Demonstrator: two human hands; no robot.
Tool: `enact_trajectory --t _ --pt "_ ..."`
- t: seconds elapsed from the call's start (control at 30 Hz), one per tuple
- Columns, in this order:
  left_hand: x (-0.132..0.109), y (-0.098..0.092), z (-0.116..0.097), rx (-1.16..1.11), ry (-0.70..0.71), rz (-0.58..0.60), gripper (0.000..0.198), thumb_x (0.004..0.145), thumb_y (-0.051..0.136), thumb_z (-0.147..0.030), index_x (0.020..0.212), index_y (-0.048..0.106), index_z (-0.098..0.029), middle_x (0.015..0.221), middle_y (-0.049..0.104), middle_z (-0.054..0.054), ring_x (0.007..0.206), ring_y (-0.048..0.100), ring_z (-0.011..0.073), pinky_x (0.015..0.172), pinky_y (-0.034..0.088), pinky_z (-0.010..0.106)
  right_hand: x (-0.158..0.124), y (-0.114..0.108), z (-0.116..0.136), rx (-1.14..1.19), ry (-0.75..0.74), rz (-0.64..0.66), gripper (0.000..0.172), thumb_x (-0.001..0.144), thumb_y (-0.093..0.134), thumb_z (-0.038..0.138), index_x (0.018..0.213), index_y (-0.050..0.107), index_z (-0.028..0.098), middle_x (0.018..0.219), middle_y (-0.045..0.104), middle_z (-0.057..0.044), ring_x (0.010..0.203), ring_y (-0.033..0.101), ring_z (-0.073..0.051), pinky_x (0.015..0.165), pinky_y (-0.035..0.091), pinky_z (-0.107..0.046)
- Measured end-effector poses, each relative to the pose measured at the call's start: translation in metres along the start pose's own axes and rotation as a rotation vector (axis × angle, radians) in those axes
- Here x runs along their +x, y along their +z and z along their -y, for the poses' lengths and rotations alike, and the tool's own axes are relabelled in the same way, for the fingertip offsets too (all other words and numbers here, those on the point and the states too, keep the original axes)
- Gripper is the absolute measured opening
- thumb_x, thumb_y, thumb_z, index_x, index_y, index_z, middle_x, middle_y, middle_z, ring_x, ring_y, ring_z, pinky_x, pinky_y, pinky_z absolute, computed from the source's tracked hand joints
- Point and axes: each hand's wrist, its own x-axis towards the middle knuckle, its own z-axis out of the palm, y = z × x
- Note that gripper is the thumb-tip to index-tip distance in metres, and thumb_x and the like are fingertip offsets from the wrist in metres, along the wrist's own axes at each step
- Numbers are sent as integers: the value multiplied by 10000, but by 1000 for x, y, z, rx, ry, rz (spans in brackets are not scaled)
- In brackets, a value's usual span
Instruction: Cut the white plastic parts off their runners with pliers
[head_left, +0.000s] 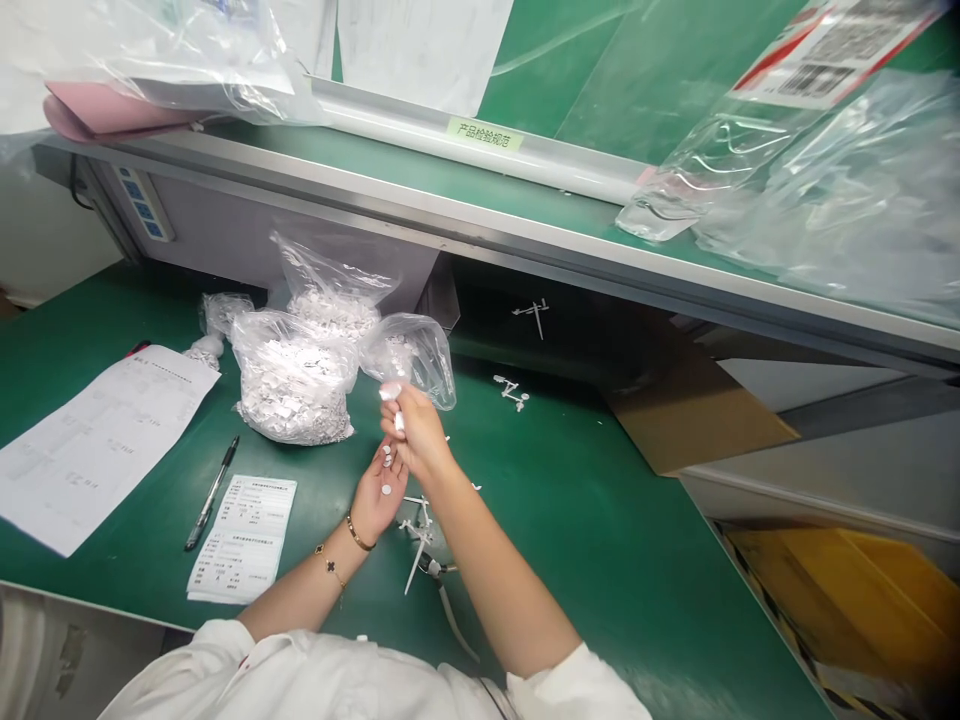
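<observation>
The right hand [417, 436] pinches a small white plastic piece [390, 391] above the open, cupped left hand [377, 492], holding small white discs [386, 488] on its palm.

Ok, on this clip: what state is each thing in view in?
Left hand: open, palm up, small white discs resting on it.
Right hand: closed, fingers pinching a small white piece.
Nearest clear plastic bag: puffed out, few white parts inside.
Larger clear plastic bag: full of white parts.
Black pen: lying flat on the green mat.
</observation>
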Motion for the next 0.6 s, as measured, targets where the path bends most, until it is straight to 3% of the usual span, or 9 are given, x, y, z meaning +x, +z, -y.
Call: enact_trajectory --t 0.07,0.17,0.23,0.3,0.43,0.6 --pt "1 -2 1 -6 9 3 295 923 384 -156 1139 586 -163 1269 569 70 1193 507 138 1061 357 272 18 31 22 -115 -112 84 87 795 487 272 759 513 197 560 349 68 419 283 -46 378 215 -157" --pt "1 -4 1 -6 17 -4 265 905 417 -156 1085 611 -175 1240 587 66 1208 494 147 1078 338 287 50 74 40 -508 -395 156 121 844 416 231 766 503 198 604 416 55 518 406 -77 513 345 -189" --pt "0 -3 0 -8 18 -13 261 890 425 -144 1062 619 -173 1202 607 71 1194 507 151 1072 345 291 70 95 39 -814 -568 203 125 850 403 181 793 514 185 672 478 38 642 473 -103 650 388 -228" --pt "-2 0 -2 -27 6 -25 259 870 424 -123 1018 634 -164 1120 641 76 1131 554 154 1046 375 296 84 109 32 -1070 -630 302 140 855 399 150 824 536 162 735 528 11 734 501 -128 738 390 -262" --pt "-6 7 -6 -100 -4 -49 244 845 416 -124 885 656 -142 930 674 76 945 633 150 948 455 288 87 112 17 -1316 -612 568 174 855 432 131 906 598 130 913 605 -53 874 542 -160 819 393 -284" --pt "-5 7 -6 -93 14 -91 207 867 448 -196 874 645 -132 1010 657 106 1011 615 180 926 471 299 71 98 32 -1354 -586 758 322 888 377 130 1138 575 178 1167 599 -49 1089 516 -187 923 378 -337"
